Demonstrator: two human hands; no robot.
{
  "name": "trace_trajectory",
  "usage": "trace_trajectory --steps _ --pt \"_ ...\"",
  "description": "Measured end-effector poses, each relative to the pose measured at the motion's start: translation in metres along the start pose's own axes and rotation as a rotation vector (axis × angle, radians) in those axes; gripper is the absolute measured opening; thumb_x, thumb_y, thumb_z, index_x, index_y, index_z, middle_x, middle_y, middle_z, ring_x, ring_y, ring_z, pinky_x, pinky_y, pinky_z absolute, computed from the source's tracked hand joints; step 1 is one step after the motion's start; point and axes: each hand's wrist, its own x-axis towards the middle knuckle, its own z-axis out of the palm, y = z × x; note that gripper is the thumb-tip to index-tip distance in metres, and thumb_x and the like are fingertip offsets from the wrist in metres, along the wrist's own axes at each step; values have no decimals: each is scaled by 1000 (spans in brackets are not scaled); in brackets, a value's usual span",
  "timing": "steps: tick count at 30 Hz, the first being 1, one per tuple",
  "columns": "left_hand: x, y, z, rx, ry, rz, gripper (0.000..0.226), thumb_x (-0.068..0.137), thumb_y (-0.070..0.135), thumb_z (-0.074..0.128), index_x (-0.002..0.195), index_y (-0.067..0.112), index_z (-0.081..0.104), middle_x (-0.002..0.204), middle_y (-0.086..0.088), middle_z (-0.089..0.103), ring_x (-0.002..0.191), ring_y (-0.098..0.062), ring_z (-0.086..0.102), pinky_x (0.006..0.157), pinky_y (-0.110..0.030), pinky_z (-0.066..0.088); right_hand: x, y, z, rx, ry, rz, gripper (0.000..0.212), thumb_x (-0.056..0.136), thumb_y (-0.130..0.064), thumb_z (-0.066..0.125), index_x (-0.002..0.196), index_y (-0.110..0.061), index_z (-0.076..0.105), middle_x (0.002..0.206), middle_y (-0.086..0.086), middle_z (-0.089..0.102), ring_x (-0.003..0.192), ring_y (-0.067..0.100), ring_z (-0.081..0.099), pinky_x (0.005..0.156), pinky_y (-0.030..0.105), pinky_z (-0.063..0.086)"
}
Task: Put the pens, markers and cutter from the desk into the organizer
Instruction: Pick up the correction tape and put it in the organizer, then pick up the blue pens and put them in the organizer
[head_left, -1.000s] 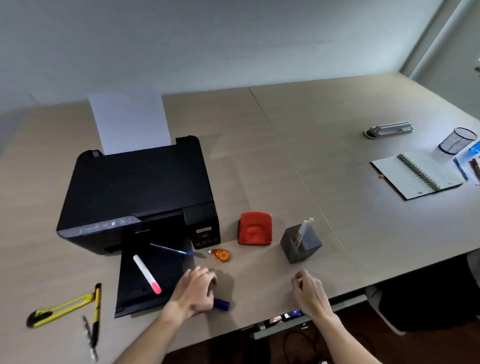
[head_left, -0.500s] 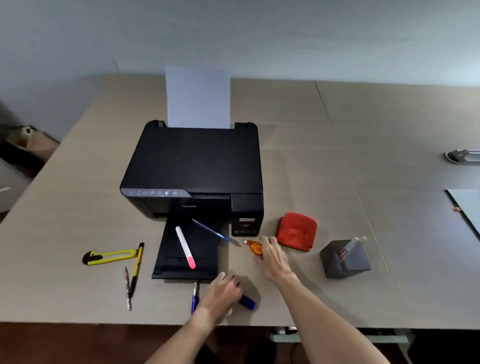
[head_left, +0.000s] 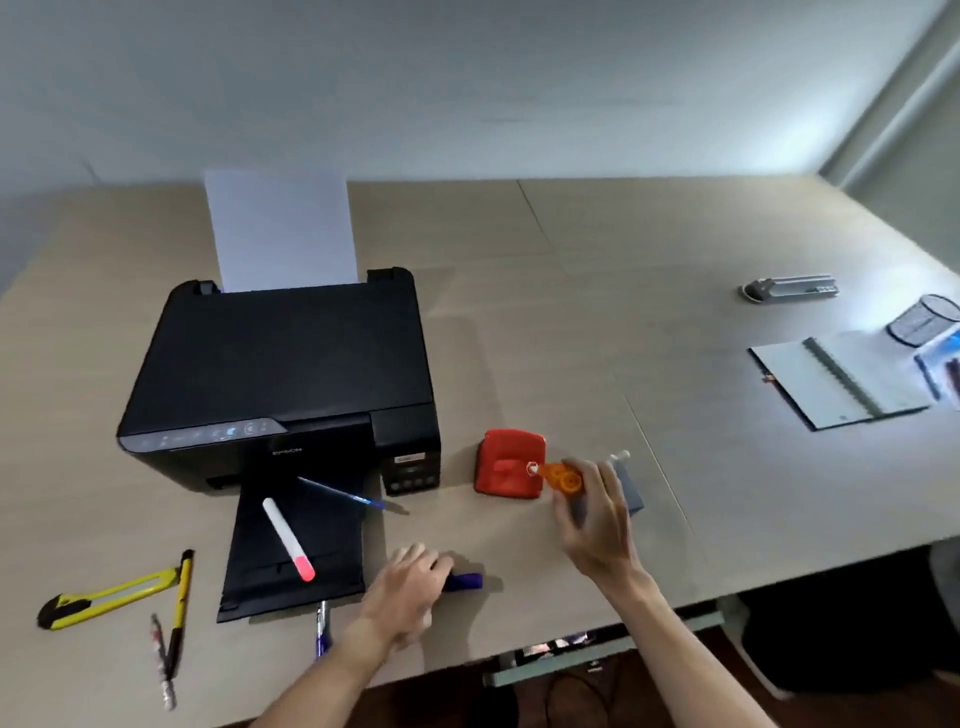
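Observation:
My left hand (head_left: 410, 582) is curled over a blue marker (head_left: 466, 581) near the desk's front edge. My right hand (head_left: 597, 514) holds an orange correction tape dispenser (head_left: 563, 477) in the air, in front of the grey organizer (head_left: 632, 491), which it partly hides. A white item (head_left: 621, 457) sticks out of the organizer. A white marker with a pink cap (head_left: 288, 538) and a blue pen (head_left: 343, 491) lie on the printer's output tray. At the far left are a yellow cutter (head_left: 109, 597), a yellow-black pen (head_left: 179, 613) and a thin pen (head_left: 161, 660). Another blue pen (head_left: 322, 629) lies by my left wrist.
A black printer (head_left: 280, 374) with a paper sheet stands at the left. A red hole punch (head_left: 509, 462) sits beside the organizer. Far right are an open notebook (head_left: 836, 379), a mesh cup (head_left: 924, 317) and a grey stapler (head_left: 789, 287).
My right hand reached to the orange correction tape by the printer, took it and lifted it right, to the organizer. My left hand stayed on the blue marker.

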Motion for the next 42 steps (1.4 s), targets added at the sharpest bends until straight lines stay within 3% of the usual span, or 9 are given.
trace_trajectory --steps 2,5,10,15,17,20,24,37,42 --pt "19 12 -15 -66 7 22 42 60 18 79 96 25 57 85 6 62 78 -16 63 69 -28 53 -2 11 -28 -32 77 60 32 83 -27 57 110 -11 58 102 -6 52 91 20 55 84 31 45" --pt "45 33 -38 -162 44 56 33 94 18 48 125 26 41 110 -2 53 94 -25 63 82 -44 52 -5 32 -50 -169 69 238 30 81 -33 59 105 -15 60 96 -1 57 86 19 55 79 29 41" --pt "72 59 -68 -311 208 16 35 99 20 35 132 31 35 105 -5 49 72 -26 63 65 -42 56 0 44 -51 -371 -145 432 27 75 -28 67 94 -8 64 93 9 61 87 30 58 80 37 49" --pt "92 65 -94 -390 256 16 53 93 17 40 145 23 32 106 -5 40 66 -27 58 67 -44 55 -5 43 -51 -259 -133 501 37 73 -24 65 107 -9 63 94 6 58 86 28 58 79 38 50" --pt "103 65 -103 -389 268 66 52 91 14 42 142 19 38 110 -6 46 74 -30 61 72 -45 55 -12 46 -53 -213 -81 529 38 76 -23 64 112 -10 61 103 6 61 91 27 59 83 39 50" --pt "115 68 -119 -349 322 175 31 86 12 47 115 19 56 100 -5 60 78 -28 63 70 -43 54 -32 52 -58 -197 -33 628 36 81 -14 58 117 -8 58 115 9 60 100 28 60 88 38 49" --pt "130 80 -132 -321 280 260 9 81 10 52 86 15 57 85 -8 65 74 -30 62 65 -44 51 -59 60 -60 -264 -148 750 30 85 -13 47 114 -9 58 115 10 60 104 30 58 89 38 46" --pt "153 118 -126 -690 227 227 31 85 5 59 115 13 53 96 -10 64 88 -25 60 80 -36 49 -41 46 -48 -216 -267 732 13 84 -20 47 87 -13 58 101 11 61 92 32 60 79 37 48" --pt "126 92 -106 -806 295 170 20 90 7 55 106 18 59 99 -5 68 92 -17 63 82 -27 50 -44 34 -27 -189 -403 696 10 80 -22 49 77 -14 55 96 14 66 85 35 62 66 33 45"
